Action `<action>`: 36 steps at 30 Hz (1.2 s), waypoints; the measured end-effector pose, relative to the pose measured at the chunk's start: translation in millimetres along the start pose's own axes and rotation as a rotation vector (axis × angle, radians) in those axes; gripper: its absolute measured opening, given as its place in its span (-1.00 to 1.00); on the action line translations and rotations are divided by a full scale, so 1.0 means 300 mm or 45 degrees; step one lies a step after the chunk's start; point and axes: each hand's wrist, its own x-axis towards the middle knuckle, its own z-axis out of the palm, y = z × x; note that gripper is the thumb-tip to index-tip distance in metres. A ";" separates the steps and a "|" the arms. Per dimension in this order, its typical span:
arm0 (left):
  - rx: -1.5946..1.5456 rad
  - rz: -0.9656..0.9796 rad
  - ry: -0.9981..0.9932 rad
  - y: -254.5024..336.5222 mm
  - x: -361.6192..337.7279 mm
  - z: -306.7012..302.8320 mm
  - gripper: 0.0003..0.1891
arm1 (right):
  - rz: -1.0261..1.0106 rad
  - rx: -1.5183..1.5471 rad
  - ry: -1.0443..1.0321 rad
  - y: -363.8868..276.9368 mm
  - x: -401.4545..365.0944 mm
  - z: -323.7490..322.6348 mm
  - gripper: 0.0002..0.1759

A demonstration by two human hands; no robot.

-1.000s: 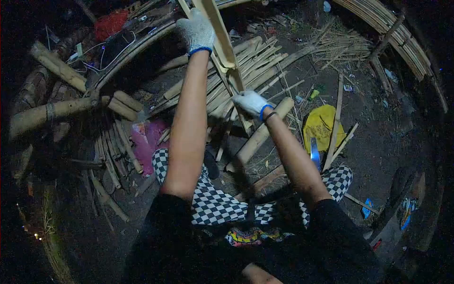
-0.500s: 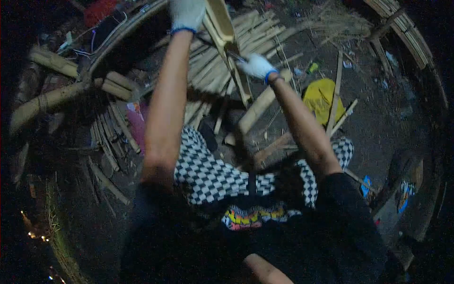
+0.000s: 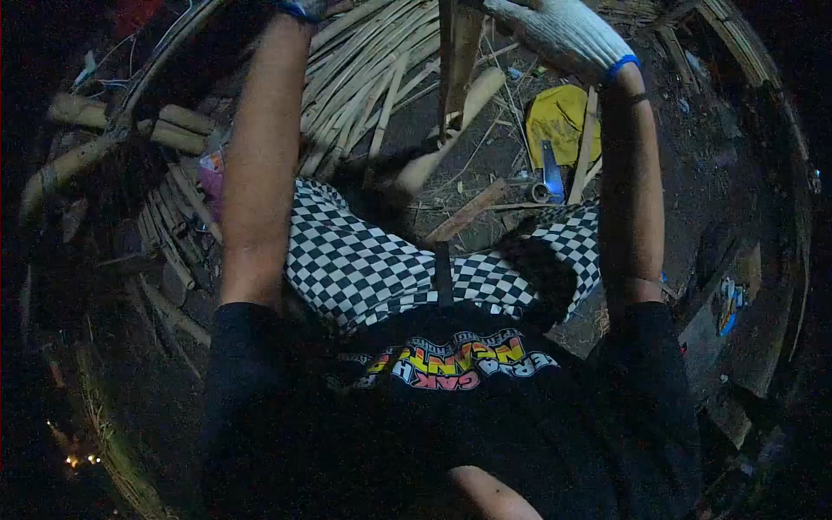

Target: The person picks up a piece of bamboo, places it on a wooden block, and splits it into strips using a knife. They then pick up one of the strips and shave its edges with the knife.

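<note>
My right hand (image 3: 563, 36), in a white knitted glove with a blue cuff, is at the top edge. Its fingers reach left to the upper part of a split bamboo piece (image 3: 459, 61) and appear to grip it; the fingertips are partly cut off. This piece stands nearly upright in front of me. Only the cuff and base of my left hand (image 3: 305, 9) show at the top, so its fingers are hidden. Below my right hand, a tool with a flat bluish blade (image 3: 552, 172) and a round end lies by a yellow bag (image 3: 562, 117).
Many bamboo strips (image 3: 368, 82) lie fanned out ahead. A thick bamboo length (image 3: 477, 100) slants across the ground before my checkered trousers (image 3: 364, 260). Cut bamboo pieces (image 3: 178, 128) lie at left, and a curved bamboo rim (image 3: 745, 43) bounds the right side.
My right hand has moved up and right, and the blade it seemed to hold is gone from it. A bladed tool now lies by the yellow bag. The split bamboo piece stands more upright.
</note>
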 end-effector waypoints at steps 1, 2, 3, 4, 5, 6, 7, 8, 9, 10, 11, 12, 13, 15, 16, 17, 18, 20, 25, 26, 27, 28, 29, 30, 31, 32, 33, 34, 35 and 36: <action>0.011 0.047 -0.042 -0.052 -0.010 0.070 -0.53 | 0.004 -0.002 0.002 0.024 -0.005 0.017 -0.54; 0.017 0.093 -0.065 -0.100 -0.033 0.142 -0.55 | -0.072 -0.020 0.028 0.072 -0.007 0.049 -0.52; 0.024 0.137 -0.074 -0.147 -0.053 0.223 -0.57 | -0.147 -0.037 0.055 0.123 -0.009 0.082 -0.48; 0.025 0.175 -0.078 -0.190 -0.076 0.288 -0.59 | -0.315 -0.093 0.162 0.173 0.002 0.108 -0.49; 0.035 0.216 -0.077 -0.243 -0.083 0.372 -0.61 | -0.450 -0.107 0.208 0.233 0.011 0.144 -0.49; 0.058 0.266 -0.051 -0.309 -0.099 0.457 -0.63 | -0.444 -0.099 0.204 0.308 0.051 0.206 -0.50; 0.086 0.277 -0.053 -0.346 -0.122 0.527 -0.65 | -0.437 -0.090 0.199 0.364 0.082 0.260 -0.51; 0.106 0.262 -0.077 -0.337 -0.151 0.561 -0.66 | -0.376 -0.107 0.129 0.373 0.070 0.281 -0.52; 0.125 0.167 -0.202 -0.336 -0.189 0.583 -0.68 | -0.391 -0.135 0.152 0.423 0.088 0.339 -0.52; 0.152 0.073 -0.326 -0.295 -0.225 0.579 -0.70 | -0.409 -0.111 0.162 0.444 0.083 0.369 -0.52; -0.189 0.117 -0.285 -0.256 -0.244 0.563 -0.72 | -0.430 -0.087 0.172 0.455 0.075 0.381 -0.51; -0.531 0.160 -0.244 -0.219 -0.261 0.548 -0.74 | -0.407 -0.070 0.137 0.457 0.067 0.380 -0.50; -0.878 0.197 -0.206 -0.199 -0.261 0.535 -0.75 | -0.401 -0.066 0.133 0.451 0.064 0.363 -0.50; -0.372 0.026 -0.494 -0.141 -0.230 0.477 -0.71 | -0.363 -0.106 0.045 0.434 0.053 0.329 -0.49; -0.307 -0.230 -0.625 -0.071 -0.216 0.434 -0.69 | -0.469 -0.058 0.138 0.460 0.075 0.336 -0.46; -0.239 -0.490 -0.753 -0.037 -0.207 0.410 -0.66 | -0.476 -0.059 0.143 0.451 0.081 0.325 -0.46; -0.928 -0.160 -0.564 -0.361 -0.249 0.649 -0.62 | -0.477 -0.044 0.100 0.432 0.083 0.311 -0.46; -0.652 -0.109 -0.543 -0.281 -0.267 0.605 -0.63 | -0.440 -0.030 -0.052 0.410 0.102 0.322 -0.43; 0.122 0.066 -0.393 -0.274 -0.258 0.614 -0.65 | -0.491 -0.231 -0.156 0.413 0.207 0.369 -0.62; 0.038 0.055 -0.378 -0.240 -0.257 0.593 -0.66 | -0.549 -0.470 -0.228 0.401 0.209 0.364 -0.69; -0.046 0.046 -0.363 -0.205 -0.257 0.572 -0.67 | -0.547 -0.469 -0.226 0.391 0.208 0.360 -0.69; -0.144 0.016 -0.358 -0.196 -0.251 0.567 -0.69 | -0.569 -0.463 -0.249 0.371 0.201 0.345 -0.68; -0.191 0.008 -0.354 -0.185 -0.242 0.559 -0.69 | -0.590 -0.460 -0.268 0.351 0.196 0.326 -0.67; -0.238 0.000 -0.349 -0.178 -0.234 0.553 -0.70 | -0.380 -0.374 -0.337 0.330 0.188 0.321 -0.58; -0.051 0.051 -0.379 -0.169 -0.226 0.539 -0.70 | -0.375 -0.375 -0.332 0.342 0.194 0.332 -0.58; 0.138 0.100 -0.407 -0.163 -0.214 0.527 -0.71 | -0.387 -0.395 -0.215 0.358 0.204 0.357 -0.54; 0.139 0.102 -0.406 -0.179 -0.207 0.544 -0.71 | -0.400 -0.412 -0.100 0.374 0.217 0.374 -0.50; 0.097 0.119 -0.403 -0.166 -0.194 0.548 -0.73 | -0.379 -0.414 -0.069 0.366 0.202 0.361 -0.47; 0.054 0.136 -0.401 -0.157 -0.182 0.549 -0.74 | -0.377 -0.414 -0.065 0.378 0.207 0.364 -0.47; 0.215 0.042 -0.399 -0.142 -0.176 0.566 -0.76 | -0.367 -0.428 0.033 0.407 0.213 0.374 -0.46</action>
